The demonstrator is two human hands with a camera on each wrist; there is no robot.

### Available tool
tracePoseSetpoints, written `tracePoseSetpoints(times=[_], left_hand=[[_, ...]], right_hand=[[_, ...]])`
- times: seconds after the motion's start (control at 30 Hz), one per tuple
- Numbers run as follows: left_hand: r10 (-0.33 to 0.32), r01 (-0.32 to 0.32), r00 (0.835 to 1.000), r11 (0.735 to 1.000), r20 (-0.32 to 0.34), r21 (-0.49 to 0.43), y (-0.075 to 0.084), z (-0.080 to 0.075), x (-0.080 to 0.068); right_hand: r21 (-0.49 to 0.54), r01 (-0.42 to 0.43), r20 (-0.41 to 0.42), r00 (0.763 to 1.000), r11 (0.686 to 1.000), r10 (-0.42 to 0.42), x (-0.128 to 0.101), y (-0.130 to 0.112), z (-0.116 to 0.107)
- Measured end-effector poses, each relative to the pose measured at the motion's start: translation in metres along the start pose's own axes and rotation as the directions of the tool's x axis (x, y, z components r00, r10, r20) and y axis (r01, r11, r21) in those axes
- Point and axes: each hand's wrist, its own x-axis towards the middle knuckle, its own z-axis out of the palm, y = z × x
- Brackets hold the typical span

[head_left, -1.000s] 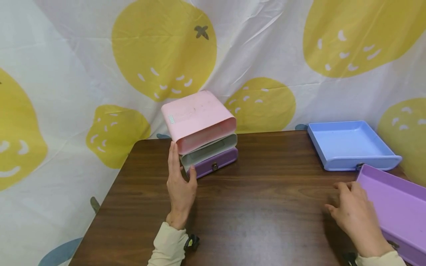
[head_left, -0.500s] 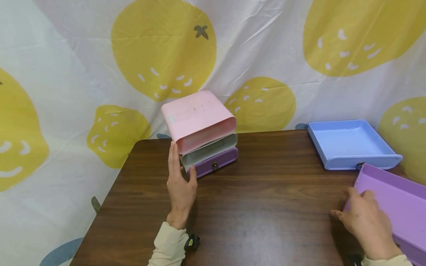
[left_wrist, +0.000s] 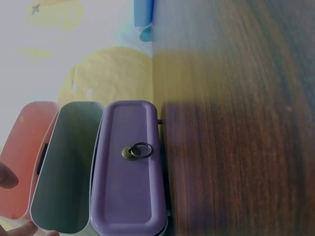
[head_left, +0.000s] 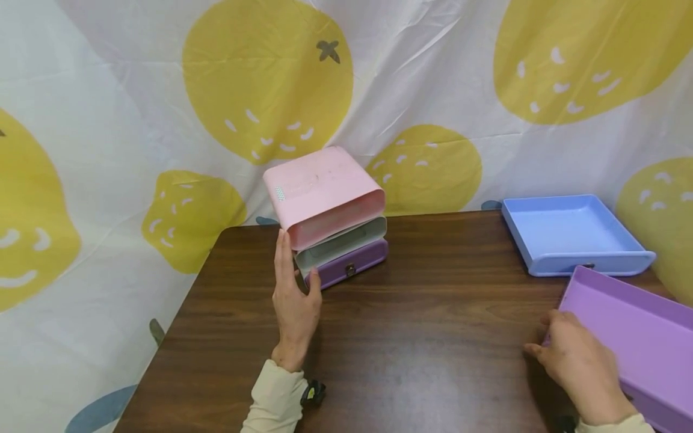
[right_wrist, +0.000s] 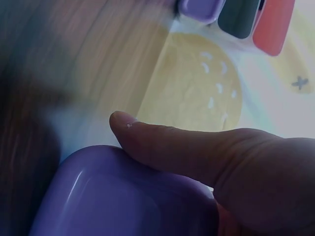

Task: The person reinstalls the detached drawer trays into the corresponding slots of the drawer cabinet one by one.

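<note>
The right hand (head_left: 579,367) grips the near corner of a loose purple drawer (head_left: 633,343), thumb over its rim. Well to its left, the left hand (head_left: 295,300) rests open-fingered against the stacked drawer cabinet (head_left: 327,213).

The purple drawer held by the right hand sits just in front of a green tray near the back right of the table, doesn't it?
Not quite: the tray behind the purple drawer is blue, not green, as the head view shows. The right hand does grip that drawer's corner.

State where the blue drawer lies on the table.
In the head view, the blue drawer lies at the table's far right corner, just beyond the loose purple drawer.
</note>
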Motion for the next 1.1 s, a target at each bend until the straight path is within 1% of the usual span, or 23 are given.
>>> tracePoseSetpoints(times=[0.37,0.57,0.7,0.97,1.1], left_hand=[[-0.001,0.001,1.000,1.000,0.005,-0.004,-0.001,0.000,-0.001],[-0.003,0.003,1.000,1.000,0.008,-0.007,-0.001,0.000,-0.001],[-0.005,0.005,1.000,1.000,0.006,-0.005,-0.001,0.000,-0.001],[0.000,0.001,1.000,1.000,0.005,-0.006,-0.001,0.000,-0.001],[-0.010,0.010,1.000,1.000,0.009,-0.005,-0.001,-0.001,-0.001]], right_hand=[[0.007,0.043,-0.026,0.999,0.999,-0.042,-0.009,-0.024,0.012],[0.009,0.055,-0.005,0.998,0.998,-0.055,-0.012,-0.040,0.016],[0.013,0.075,-0.009,0.997,0.997,-0.075,-0.012,-0.052,0.020],[0.026,0.139,-0.051,0.989,0.990,-0.137,-0.015,-0.074,0.029],[0.028,0.167,-0.070,0.984,0.985,-0.165,-0.016,-0.084,0.034]])
